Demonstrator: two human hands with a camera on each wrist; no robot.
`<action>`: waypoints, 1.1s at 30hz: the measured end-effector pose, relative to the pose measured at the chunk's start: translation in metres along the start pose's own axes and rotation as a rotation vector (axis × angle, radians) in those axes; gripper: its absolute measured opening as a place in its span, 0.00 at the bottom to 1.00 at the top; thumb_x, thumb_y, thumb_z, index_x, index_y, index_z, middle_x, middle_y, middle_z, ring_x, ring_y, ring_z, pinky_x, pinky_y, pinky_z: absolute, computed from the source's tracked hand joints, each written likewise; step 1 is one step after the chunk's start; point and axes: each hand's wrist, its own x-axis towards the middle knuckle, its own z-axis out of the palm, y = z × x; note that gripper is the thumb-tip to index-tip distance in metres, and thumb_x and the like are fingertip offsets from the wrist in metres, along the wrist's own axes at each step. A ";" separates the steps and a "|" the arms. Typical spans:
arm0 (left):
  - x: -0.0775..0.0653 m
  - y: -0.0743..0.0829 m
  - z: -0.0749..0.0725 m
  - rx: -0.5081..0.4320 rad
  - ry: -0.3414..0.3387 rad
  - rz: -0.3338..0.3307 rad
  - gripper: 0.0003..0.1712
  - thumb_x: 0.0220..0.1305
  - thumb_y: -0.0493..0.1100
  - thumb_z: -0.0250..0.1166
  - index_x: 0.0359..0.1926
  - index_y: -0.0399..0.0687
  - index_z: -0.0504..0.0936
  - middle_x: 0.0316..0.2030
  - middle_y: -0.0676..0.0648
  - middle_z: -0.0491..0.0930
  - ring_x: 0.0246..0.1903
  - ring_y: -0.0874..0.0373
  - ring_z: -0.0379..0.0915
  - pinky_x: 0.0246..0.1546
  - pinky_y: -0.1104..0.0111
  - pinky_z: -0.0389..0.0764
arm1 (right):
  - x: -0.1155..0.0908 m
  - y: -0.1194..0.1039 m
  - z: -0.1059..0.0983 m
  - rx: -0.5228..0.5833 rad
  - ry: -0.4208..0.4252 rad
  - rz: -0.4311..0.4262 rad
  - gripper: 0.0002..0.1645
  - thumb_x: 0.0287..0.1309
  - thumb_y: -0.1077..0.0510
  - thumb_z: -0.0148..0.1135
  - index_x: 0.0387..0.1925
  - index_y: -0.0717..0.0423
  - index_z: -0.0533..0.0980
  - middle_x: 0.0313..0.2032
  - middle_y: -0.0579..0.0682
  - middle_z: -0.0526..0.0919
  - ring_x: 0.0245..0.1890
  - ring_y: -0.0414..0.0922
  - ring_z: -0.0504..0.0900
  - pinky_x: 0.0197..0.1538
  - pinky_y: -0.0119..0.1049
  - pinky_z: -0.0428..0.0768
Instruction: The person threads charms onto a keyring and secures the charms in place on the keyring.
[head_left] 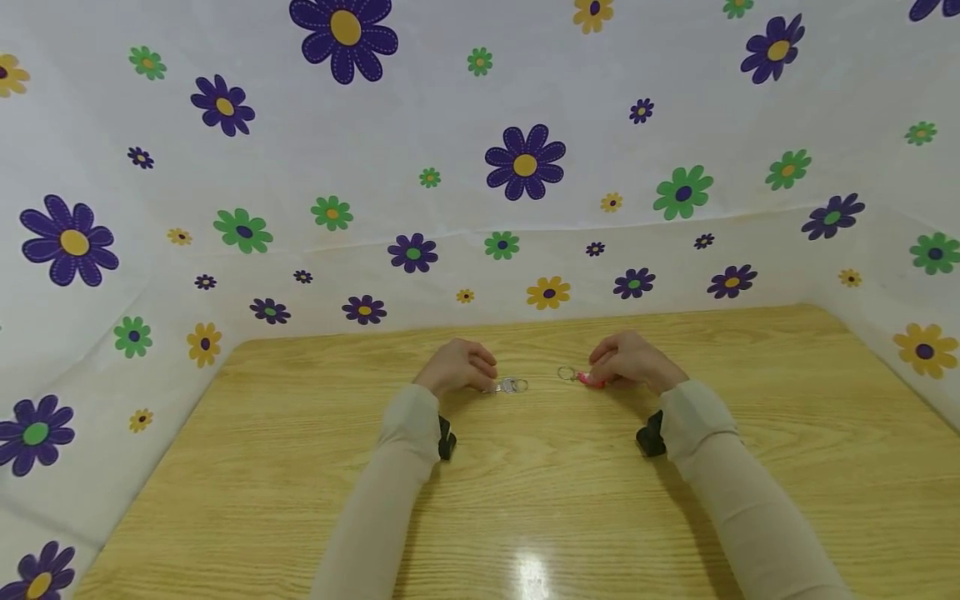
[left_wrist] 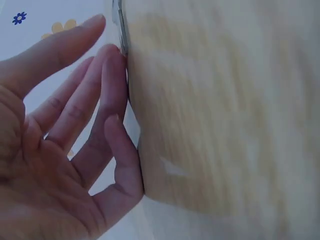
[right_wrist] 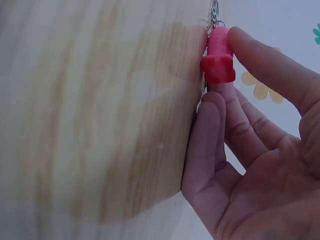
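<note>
The silver keychain (head_left: 512,385) lies on the surface (head_left: 525,483) at the fingertips of the left hand (head_left: 456,367); those fingers are loosely extended, and in the left wrist view the thumb stands clear of the metal, so nothing is gripped there. The right hand (head_left: 633,360) seems to pinch the pink keychain (head_left: 588,380), thumb against one side and fingers behind it, down at the surface, its ring pointing toward the silver one. The two keychains are apart. With only fingertips touching it, the silver piece could skid if nudged, being flat and probably slick; the pink one could twist or slip out if the hold on its rounded end is light. The left fingers hide one end of the silver piece, the left wrist view cuts off the rest, and the rings are too small to make out finely
</note>
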 end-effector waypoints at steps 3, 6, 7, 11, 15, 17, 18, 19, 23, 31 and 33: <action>0.000 0.003 0.004 0.042 0.041 -0.005 0.22 0.53 0.31 0.78 0.50 0.35 0.83 0.38 0.46 0.87 0.36 0.57 0.82 0.44 0.67 0.80 | 0.000 0.000 0.001 -0.011 0.012 0.008 0.24 0.56 0.65 0.72 0.51 0.73 0.76 0.34 0.49 0.85 0.31 0.41 0.77 0.36 0.33 0.79; 0.000 0.005 0.006 0.101 0.072 -0.008 0.20 0.52 0.32 0.79 0.47 0.37 0.84 0.36 0.48 0.86 0.35 0.57 0.81 0.45 0.66 0.79 | 0.001 -0.001 0.001 -0.024 0.030 0.012 0.22 0.55 0.65 0.73 0.49 0.72 0.77 0.34 0.51 0.83 0.30 0.41 0.76 0.35 0.33 0.79; 0.000 0.006 0.007 0.124 0.081 -0.007 0.20 0.51 0.33 0.80 0.46 0.38 0.84 0.35 0.49 0.86 0.34 0.58 0.81 0.45 0.66 0.79 | 0.001 -0.002 0.001 -0.027 0.033 0.016 0.21 0.55 0.65 0.73 0.48 0.72 0.78 0.34 0.51 0.83 0.29 0.41 0.76 0.34 0.33 0.78; 0.001 0.007 0.009 0.200 0.117 -0.007 0.18 0.49 0.33 0.81 0.42 0.38 0.85 0.31 0.50 0.85 0.31 0.59 0.80 0.42 0.66 0.79 | 0.001 -0.005 0.000 -0.038 0.030 0.032 0.17 0.56 0.66 0.71 0.45 0.71 0.78 0.33 0.52 0.82 0.28 0.41 0.75 0.34 0.33 0.79; 0.002 0.009 0.012 0.271 0.145 -0.013 0.15 0.48 0.34 0.81 0.38 0.40 0.86 0.30 0.50 0.85 0.30 0.59 0.78 0.39 0.67 0.77 | -0.001 -0.009 -0.004 -0.056 0.016 0.039 0.13 0.57 0.67 0.68 0.42 0.70 0.77 0.32 0.53 0.80 0.28 0.42 0.75 0.34 0.34 0.82; 0.003 0.009 0.013 0.308 0.149 -0.015 0.14 0.48 0.34 0.81 0.35 0.41 0.86 0.32 0.49 0.85 0.32 0.57 0.76 0.39 0.67 0.77 | -0.002 -0.010 -0.005 -0.051 0.009 0.046 0.11 0.57 0.68 0.68 0.40 0.69 0.76 0.33 0.54 0.80 0.28 0.42 0.76 0.35 0.35 0.83; 0.002 0.010 0.014 0.323 0.148 -0.015 0.13 0.47 0.34 0.81 0.35 0.41 0.86 0.34 0.49 0.85 0.33 0.57 0.75 0.40 0.66 0.77 | -0.002 -0.010 -0.005 -0.044 0.005 0.052 0.10 0.58 0.68 0.68 0.40 0.69 0.76 0.33 0.54 0.79 0.28 0.42 0.76 0.36 0.35 0.83; 0.003 0.011 0.015 0.334 0.146 -0.016 0.13 0.47 0.33 0.80 0.34 0.42 0.87 0.36 0.48 0.84 0.34 0.56 0.74 0.41 0.66 0.77 | -0.002 -0.010 -0.005 -0.033 -0.001 0.057 0.10 0.58 0.68 0.68 0.39 0.68 0.75 0.35 0.55 0.79 0.28 0.42 0.77 0.36 0.35 0.84; 0.001 0.014 0.018 0.354 0.111 -0.012 0.13 0.49 0.31 0.78 0.37 0.40 0.87 0.43 0.44 0.83 0.38 0.53 0.73 0.44 0.63 0.78 | -0.003 -0.009 -0.005 0.009 -0.039 0.041 0.12 0.59 0.69 0.67 0.43 0.72 0.75 0.37 0.56 0.79 0.29 0.42 0.78 0.37 0.34 0.84; -0.004 0.019 0.019 0.341 0.016 -0.039 0.16 0.57 0.30 0.72 0.48 0.36 0.84 0.46 0.42 0.83 0.36 0.54 0.72 0.42 0.62 0.76 | -0.007 -0.008 -0.011 0.049 -0.137 -0.026 0.20 0.66 0.70 0.56 0.55 0.81 0.71 0.39 0.58 0.80 0.33 0.43 0.78 0.43 0.36 0.84; -0.005 0.020 0.019 0.337 -0.015 -0.028 0.13 0.61 0.31 0.69 0.49 0.36 0.84 0.43 0.42 0.83 0.33 0.55 0.72 0.38 0.63 0.75 | -0.008 -0.007 -0.013 0.072 -0.152 -0.031 0.20 0.67 0.71 0.53 0.57 0.82 0.70 0.39 0.58 0.80 0.33 0.43 0.78 0.43 0.37 0.85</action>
